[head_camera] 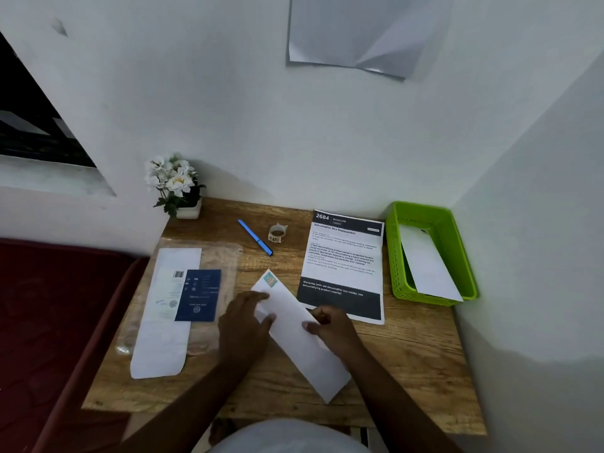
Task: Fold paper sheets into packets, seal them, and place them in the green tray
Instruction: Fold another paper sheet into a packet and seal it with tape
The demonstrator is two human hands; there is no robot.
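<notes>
A long white folded packet [304, 348] with a small coloured stamp at its far corner lies slanted on the wooden desk [408, 361]. My left hand [245, 322] grips its upper left part, fingers on top and thumb at the edge. My right hand [330, 325] pinches the packet's right edge near its middle. The green tray [457, 243] stands at the desk's right rear corner with one white packet [428, 266] leaning inside it.
A printed sheet [343, 266] lies between the packet and the tray. A tape roll [277, 233] and a blue pen [255, 237] lie behind. A clear plastic sleeve [183, 299] holding white paper and a dark blue card lies at left. A potted white flower [178, 188] stands at the back left.
</notes>
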